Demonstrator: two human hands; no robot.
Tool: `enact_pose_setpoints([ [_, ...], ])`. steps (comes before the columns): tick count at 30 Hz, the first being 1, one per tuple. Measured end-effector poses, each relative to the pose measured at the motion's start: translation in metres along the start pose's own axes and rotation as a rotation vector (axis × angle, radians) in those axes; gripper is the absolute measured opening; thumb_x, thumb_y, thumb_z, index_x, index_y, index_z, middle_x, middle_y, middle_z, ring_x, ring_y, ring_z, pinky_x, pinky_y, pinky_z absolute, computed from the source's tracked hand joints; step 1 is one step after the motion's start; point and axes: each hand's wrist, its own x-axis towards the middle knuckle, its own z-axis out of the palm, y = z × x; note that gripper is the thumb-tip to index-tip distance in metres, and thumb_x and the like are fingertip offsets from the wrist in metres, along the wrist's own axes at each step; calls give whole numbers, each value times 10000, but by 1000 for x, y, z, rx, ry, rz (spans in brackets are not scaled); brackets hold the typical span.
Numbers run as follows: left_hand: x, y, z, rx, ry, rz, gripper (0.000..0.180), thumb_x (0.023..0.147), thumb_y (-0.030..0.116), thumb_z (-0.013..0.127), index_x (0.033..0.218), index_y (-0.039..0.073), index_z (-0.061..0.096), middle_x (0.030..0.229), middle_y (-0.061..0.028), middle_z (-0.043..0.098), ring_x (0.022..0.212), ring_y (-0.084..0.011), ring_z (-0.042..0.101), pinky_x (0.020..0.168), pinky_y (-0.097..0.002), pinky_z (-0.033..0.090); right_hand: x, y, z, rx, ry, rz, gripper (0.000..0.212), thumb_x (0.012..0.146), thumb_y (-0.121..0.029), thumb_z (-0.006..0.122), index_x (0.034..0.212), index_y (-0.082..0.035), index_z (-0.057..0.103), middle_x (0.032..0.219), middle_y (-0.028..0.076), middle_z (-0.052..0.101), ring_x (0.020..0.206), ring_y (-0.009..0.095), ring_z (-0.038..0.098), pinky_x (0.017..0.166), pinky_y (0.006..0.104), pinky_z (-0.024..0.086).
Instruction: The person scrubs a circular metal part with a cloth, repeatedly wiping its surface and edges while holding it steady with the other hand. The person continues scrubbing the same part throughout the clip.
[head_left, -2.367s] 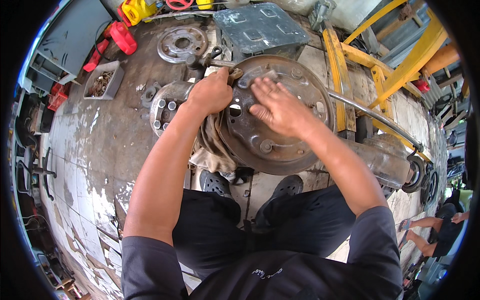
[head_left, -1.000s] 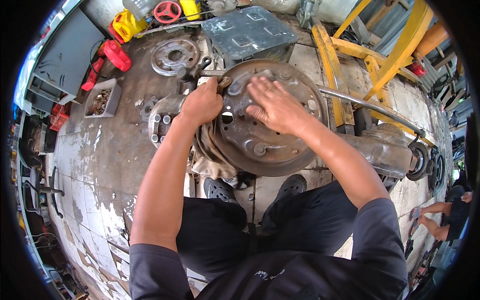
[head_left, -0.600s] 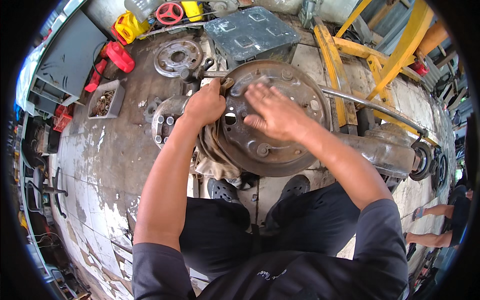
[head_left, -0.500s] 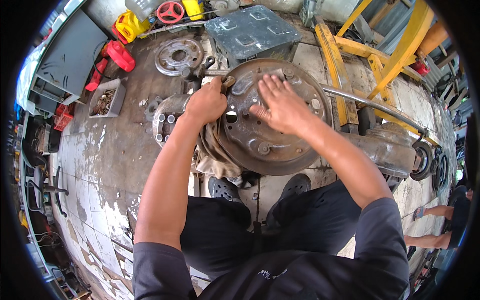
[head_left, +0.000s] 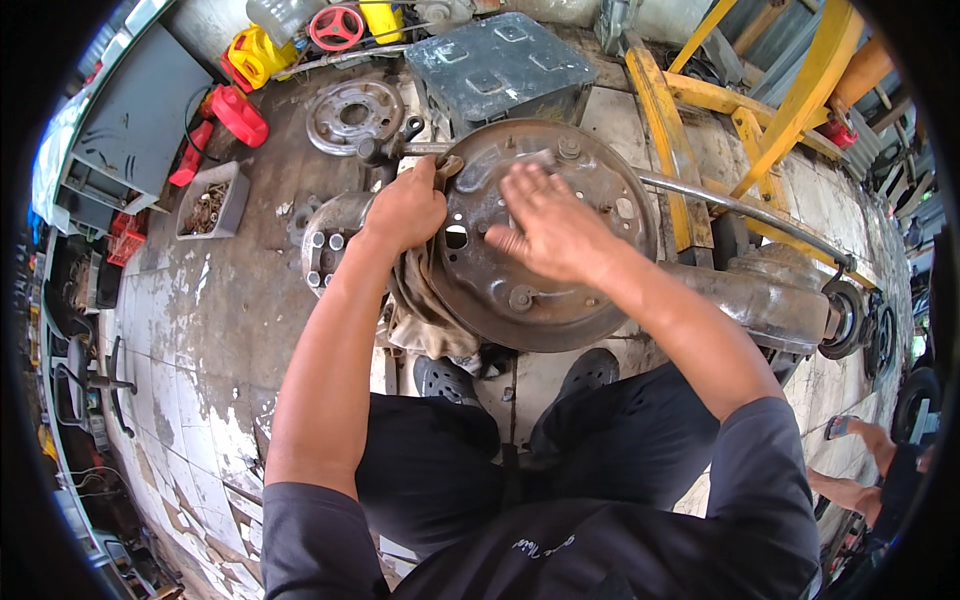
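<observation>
A round, rusty brake backing plate (head_left: pixel 470 285) with holes and bolts stands tilted in front of me. My left hand (head_left: pixel 408 207) is closed at its left rim, gripping a brown rag (head_left: pixel 422 305) against the edge; the rest of the cloth hangs below. Across the upper middle of the plate lies my right hand (head_left: pixel 548 218), flat with fingers stretched out. A small flat grey-brown piece (head_left: pixel 541 158), perhaps sandpaper, shows past those fingertips; its remainder is hidden under the hand. Left of the plate is a metal housing with several bolt heads (head_left: pixel 327 252).
Behind the plate sits a dark metal box (head_left: pixel 500 70). A second round plate (head_left: pixel 354 115) lies on the floor beside it. A yellow frame (head_left: pixel 672 140) and a long metal bar (head_left: pixel 740 205) are at right. At left is a bin of small parts (head_left: pixel 213 200). Someone's legs (head_left: pixel 850 470) show far right.
My right hand has slid slightly left and down across the plate. My left hand keeps its grip at the rim. The whole view has shifted a little.
</observation>
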Motion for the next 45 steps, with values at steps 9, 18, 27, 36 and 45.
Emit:
enact_pose_setpoints([
  [9, 1, 1, -2, -21, -9, 16, 589, 916, 189, 437, 1465, -20, 389, 1296, -310, 595, 1208, -438, 579, 1053, -486, 439, -2, 7, -1, 38, -34, -45, 941, 997, -707, 183, 1553, 50, 246, 1625, 253, 222, 1522, 384, 191, 1251, 460, 173],
  [18, 0, 6, -3, -17, -1, 15, 581, 916, 188, 440, 1456, -22, 399, 1281, -311, 602, 1204, -435, 582, 1048, -488, 443, 0, 14, -6, -46, 13, 78, 1007, 953, -768, 141, 1553, 32, 261, 1631, 238, 217, 1529, 367, 177, 1252, 459, 162],
  [27, 0, 2, -1, -11, 15, 20, 572, 913, 182, 444, 1442, -34, 406, 1263, -314, 611, 1184, -431, 596, 1030, -491, 454, 3, 0, -7, -20, -20, 8, 1028, 942, -780, 123, 1550, 37, 265, 1631, 232, 215, 1529, 358, 173, 1258, 431, 160],
  [36, 1, 3, 0, -25, 10, 27, 577, 907, 181, 449, 1443, -29, 403, 1272, -313, 607, 1189, -434, 592, 1034, -489, 452, 8, 13, -1, 60, -3, -46, 1047, 923, -794, 95, 1563, 22, 238, 1639, 224, 195, 1536, 358, 137, 1262, 444, 133],
  [45, -1, 8, -3, -24, 8, 34, 562, 912, 168, 445, 1435, -30, 405, 1275, -314, 604, 1198, -429, 590, 1035, -487, 453, 12, 21, 4, -41, 111, 29, 996, 960, -764, 174, 1544, 34, 292, 1630, 214, 245, 1530, 351, 184, 1249, 467, 169],
])
